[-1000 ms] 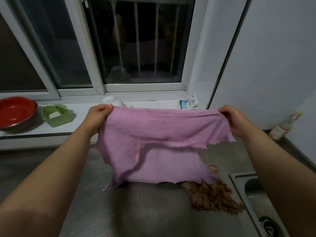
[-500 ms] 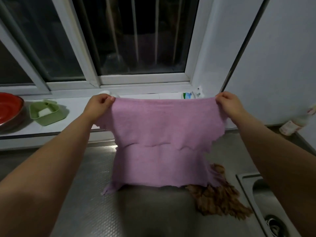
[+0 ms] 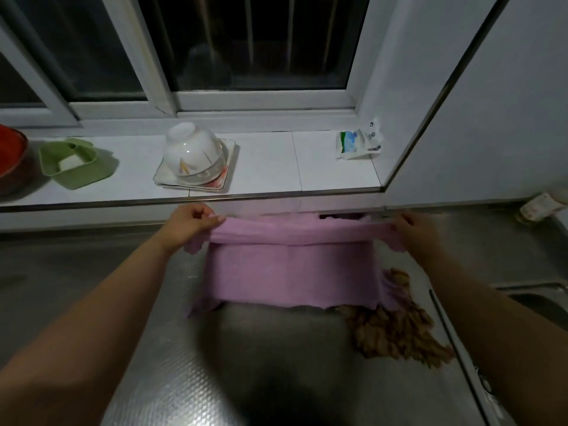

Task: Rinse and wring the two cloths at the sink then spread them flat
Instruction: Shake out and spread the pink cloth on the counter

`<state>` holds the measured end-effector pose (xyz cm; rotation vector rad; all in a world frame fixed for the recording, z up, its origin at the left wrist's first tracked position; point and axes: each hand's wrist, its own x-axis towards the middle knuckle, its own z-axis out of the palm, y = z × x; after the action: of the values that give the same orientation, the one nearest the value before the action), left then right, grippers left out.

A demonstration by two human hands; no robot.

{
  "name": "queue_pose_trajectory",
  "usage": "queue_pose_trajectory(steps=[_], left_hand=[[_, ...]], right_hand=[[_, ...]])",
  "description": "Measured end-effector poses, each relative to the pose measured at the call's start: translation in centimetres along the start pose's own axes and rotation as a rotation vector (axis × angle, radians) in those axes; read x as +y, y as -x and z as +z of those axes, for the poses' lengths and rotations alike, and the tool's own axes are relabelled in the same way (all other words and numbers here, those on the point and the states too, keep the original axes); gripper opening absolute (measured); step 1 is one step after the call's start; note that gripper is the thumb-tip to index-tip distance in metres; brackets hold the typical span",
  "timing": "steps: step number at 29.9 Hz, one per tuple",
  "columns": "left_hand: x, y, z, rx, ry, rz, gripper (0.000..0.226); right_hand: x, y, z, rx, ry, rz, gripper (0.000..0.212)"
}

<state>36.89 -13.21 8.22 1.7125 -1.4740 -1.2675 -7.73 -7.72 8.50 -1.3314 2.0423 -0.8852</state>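
A pink cloth (image 3: 292,272) is stretched wide over the steel counter (image 3: 215,364), its lower edge lying on the metal. My left hand (image 3: 189,224) pinches its upper left corner. The upper right corner is pinched by my right hand (image 3: 415,230). Both hands hold the top edge low, close to the back of the counter. A crumpled brown cloth (image 3: 396,330) lies on the counter at the right, partly under the pink one. The sink (image 3: 541,299) shows only as a rim at the right edge.
On the white tiled sill (image 3: 267,167) behind stand an upturned white bowl (image 3: 192,155) on a square plate, a green soap dish (image 3: 72,162), a red bowl (image 3: 9,158) and a small packet (image 3: 358,142). A bottle (image 3: 541,206) lies at the far right.
Both hands have lowered the pink cloth's top edge from chest height down toward the counter and away from me. The view has tilted down, so the bowl on the sill shows.
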Motion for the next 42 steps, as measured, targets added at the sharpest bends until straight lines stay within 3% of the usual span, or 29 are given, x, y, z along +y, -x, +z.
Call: queue_pose_trajectory(steps=[3, 9, 13, 15, 17, 23, 26, 29, 32, 35, 39, 42], left_hand=[[-2.0, 1.3, 0.9, -0.111, -0.029, -0.041, 0.032], [-4.4, 3.7, 1.9, -0.132, -0.048, 0.018, 0.025], [-7.9, 5.3, 3.3, -0.179, -0.183, -0.016, 0.020], [-9.8, 6.2, 4.2, -0.139, -0.320, 0.039, 0.022], [-11.2, 7.1, 5.0, -0.051, -0.461, 0.128, 0.024], [-12.4, 10.2, 6.7, 0.295, -0.716, 0.301, 0.020], [-14.0, 11.1, 7.9, 0.143, -0.949, 0.197, 0.020], [-13.9, 12.0, 9.3, 0.152, -0.941, 0.120, 0.021], [-11.3, 11.4, 11.9, 0.117, -0.940, 0.303, 0.036], [-8.3, 10.2, 15.0, -0.005, -0.948, 0.394, 0.032], [-5.7, 9.1, 18.2, -0.091, -0.995, 0.418, 0.042], [-5.7, 9.1, 19.1, -0.085, -1.043, 0.424, 0.041]], right_hand=[[2.8, 2.5, 1.3, -0.011, 0.163, 0.023, 0.029], [8.2, 7.4, 2.5, 0.000, 0.602, -0.283, 0.023], [11.5, 10.0, 3.0, -0.031, 0.820, -0.402, 0.032], [12.9, 11.1, 3.2, -0.089, 0.864, -0.382, 0.026], [13.2, 11.7, 3.6, -0.163, 0.894, -0.284, 0.011], [11.9, 12.1, 4.0, -0.100, 0.869, -0.090, 0.022], [12.4, 12.7, 4.2, -0.157, 0.862, -0.008, 0.034], [12.2, 13.3, 4.7, -0.111, 0.793, 0.098, 0.039], [9.9, 13.3, 6.1, -0.131, 0.724, -0.152, 0.021], [6.3, 13.0, 8.7, -0.233, 0.620, -0.348, 0.023], [4.4, 12.2, 11.6, -0.327, 0.682, -0.376, 0.043], [4.4, 12.2, 11.7, -0.362, 0.766, -0.336, 0.043]])
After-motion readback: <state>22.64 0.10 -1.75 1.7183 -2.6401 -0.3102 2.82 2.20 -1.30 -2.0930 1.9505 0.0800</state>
